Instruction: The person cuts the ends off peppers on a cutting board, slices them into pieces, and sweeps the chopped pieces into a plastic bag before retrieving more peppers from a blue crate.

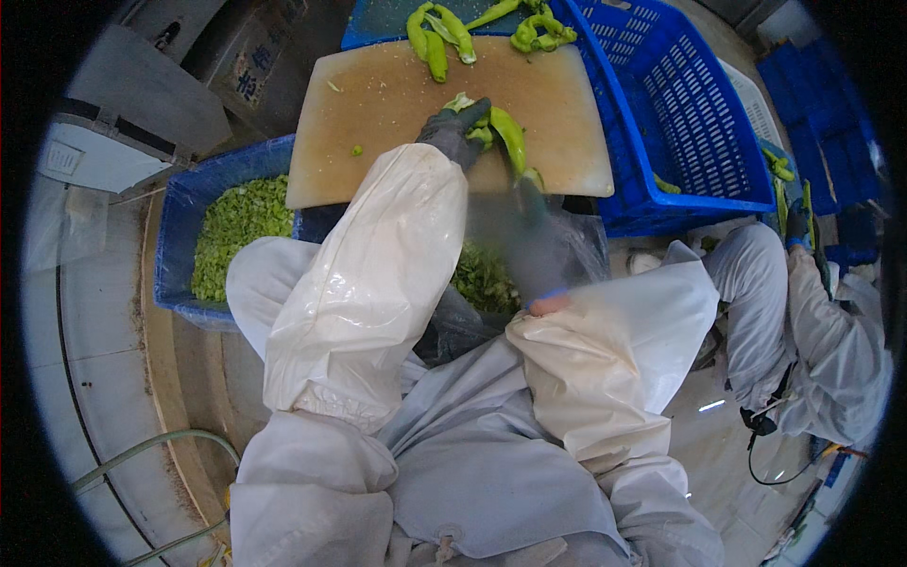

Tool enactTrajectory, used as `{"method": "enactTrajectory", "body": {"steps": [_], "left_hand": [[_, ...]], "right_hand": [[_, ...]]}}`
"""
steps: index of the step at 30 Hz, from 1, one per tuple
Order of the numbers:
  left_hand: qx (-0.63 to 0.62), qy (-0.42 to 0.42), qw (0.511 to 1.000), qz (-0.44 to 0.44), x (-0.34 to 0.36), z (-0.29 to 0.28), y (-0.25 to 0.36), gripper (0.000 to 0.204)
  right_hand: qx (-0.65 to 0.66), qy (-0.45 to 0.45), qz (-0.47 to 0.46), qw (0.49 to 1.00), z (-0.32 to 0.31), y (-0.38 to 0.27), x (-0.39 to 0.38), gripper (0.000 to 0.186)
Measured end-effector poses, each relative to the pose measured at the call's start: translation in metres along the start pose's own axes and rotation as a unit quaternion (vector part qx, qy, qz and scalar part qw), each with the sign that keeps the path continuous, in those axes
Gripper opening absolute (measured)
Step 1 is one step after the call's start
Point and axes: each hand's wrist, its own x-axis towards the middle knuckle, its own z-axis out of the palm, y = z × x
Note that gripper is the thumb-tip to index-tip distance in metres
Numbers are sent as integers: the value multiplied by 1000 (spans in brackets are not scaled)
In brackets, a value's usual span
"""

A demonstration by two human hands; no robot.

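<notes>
On the cutting board (397,113), my left hand (453,132), in a dark glove, is closed around green peppers near the board's middle. One long green pepper (510,142) sticks out to the right of its fingers and curves toward me. My right hand (537,236) is at the board's near edge, close to that pepper's lower end. A hazy smear covers it, so its fingers and anything in them cannot be made out. Several whole green peppers (439,38) lie at the board's far edge. A small green scrap (356,150) rests on the left part.
Left of the board stands a plastic-lined blue crate (179,227) with chopped greens (236,222). More cut green pieces (487,279) lie in a dark bag below the board. A blue perforated basket (694,104) stands at right. Beyond it another person's gloved hand (798,222) is near green peppers.
</notes>
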Motion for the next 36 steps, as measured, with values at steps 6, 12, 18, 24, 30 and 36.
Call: {"method": "enactTrajectory", "body": {"steps": [6,12,18,24,30,36], "left_hand": [[9,6,1000,11,4,5,5,62],[22,-1,1000,16,3,1,3,64],[18,-16,999,-24,2,-3,-2,63],[-247,-95,957,-121,-17,-24,-3,61],[-102,-117,955,-254,-33,-55,9,66],[-410,-20,873,-265,-42,-36,-33,58]], "right_hand": [[-138,-41,-20,989,1,4,13,30],[-187,-106,18,976,5,20,-4,35],[-91,-84,78,989,-7,11,9,39],[-50,-42,27,997,-13,68,-34,37],[-1,-34,47,998,-60,6,-33,36],[-11,-28,32,999,-40,8,20,35]]}}
